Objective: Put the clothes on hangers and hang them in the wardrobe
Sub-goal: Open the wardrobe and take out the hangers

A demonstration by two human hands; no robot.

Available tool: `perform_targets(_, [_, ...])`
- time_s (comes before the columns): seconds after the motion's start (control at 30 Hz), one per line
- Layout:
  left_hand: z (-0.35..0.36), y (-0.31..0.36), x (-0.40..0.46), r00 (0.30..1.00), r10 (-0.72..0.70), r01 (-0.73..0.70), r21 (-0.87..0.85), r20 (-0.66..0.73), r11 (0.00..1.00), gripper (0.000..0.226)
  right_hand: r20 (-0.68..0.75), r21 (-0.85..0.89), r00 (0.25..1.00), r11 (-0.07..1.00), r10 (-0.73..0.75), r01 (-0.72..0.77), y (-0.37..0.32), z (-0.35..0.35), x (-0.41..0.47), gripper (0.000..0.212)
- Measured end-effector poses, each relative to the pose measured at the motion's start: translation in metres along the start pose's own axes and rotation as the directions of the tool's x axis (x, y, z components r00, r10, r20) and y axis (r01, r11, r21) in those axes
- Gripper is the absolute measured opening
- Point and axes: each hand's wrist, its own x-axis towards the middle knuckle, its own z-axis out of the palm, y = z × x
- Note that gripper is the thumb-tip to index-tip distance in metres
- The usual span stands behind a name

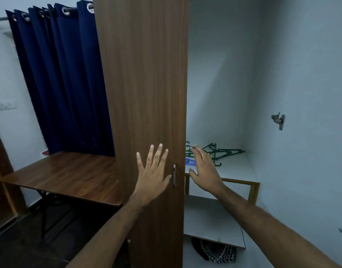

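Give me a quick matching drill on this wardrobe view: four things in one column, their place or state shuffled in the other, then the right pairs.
Things:
1. left hand
2. right hand
3. green hangers
4. curtain

Places or states:
A. lying in a heap on the wardrobe shelf
B. hanging dark blue behind the table
C. spread flat against the wooden door
D. open, reaching into the wardrobe

Pairs: 1-C, 2-D, 3-A, 4-B

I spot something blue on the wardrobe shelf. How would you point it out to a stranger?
Find the brown wardrobe door, then look just past its right edge to the white shelf inside. Beside the right hand lies the blue hanger, mostly hidden. It is the only blue one; the tangled green hangers lie behind it.
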Motion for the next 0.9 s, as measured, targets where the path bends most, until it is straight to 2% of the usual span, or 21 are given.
perform_targets(0.17, [0.038,-0.014,0.027,1.000,0.010,-0.012,0.084,0.013,0.996,0.092,0.028,0.250,0.993,0.960,0.119,-0.122,0.031,0.045,0.057,0.086])
perform_targets(0.27, [0.062,-0.022,0.050,0.999,-0.009,0.004,0.118,0.039,0.993,0.092,0.082,0.405,0.973,0.885,0.216,-0.231,0.050,0.073,0.092,0.098])
perform_targets(0.33, [0.077,-0.026,0.069,0.999,-0.002,-0.005,0.164,0.043,0.987,0.095,0.134,0.504,0.964,0.822,0.229,-0.265,0.062,0.087,0.115,0.101])
perform_targets(0.4, [0.089,-0.028,0.092,0.999,0.003,-0.011,0.196,0.042,0.981,0.100,0.203,0.625,0.955,0.722,0.218,-0.298,0.075,0.096,0.140,0.092])
perform_targets(0.5, [0.106,-0.029,0.124,1.000,-0.012,0.006,0.209,0.027,0.978,0.104,0.258,0.792,0.955,0.534,0.147,-0.296,0.094,0.107,0.170,0.051])
perform_targets(0.6, [0.125,-0.025,0.138,0.998,-0.028,0.016,0.185,0.059,0.983,0.105,0.256,0.845,0.960,0.456,0.114,-0.280,0.105,0.115,0.182,0.035])
perform_targets(0.77, [0.142,-0.020,0.130,0.992,-0.064,0.046,0.163,0.108,0.986,0.102,0.277,0.852,0.959,0.449,0.053,-0.271,0.110,0.118,0.174,0.042])
perform_targets(0.9, [0.129,-0.021,0.105,0.997,-0.065,0.062,0.070,0.042,0.996,0.093,0.283,0.869,0.959,0.424,-0.003,-0.255,0.089,0.107,0.147,0.041])
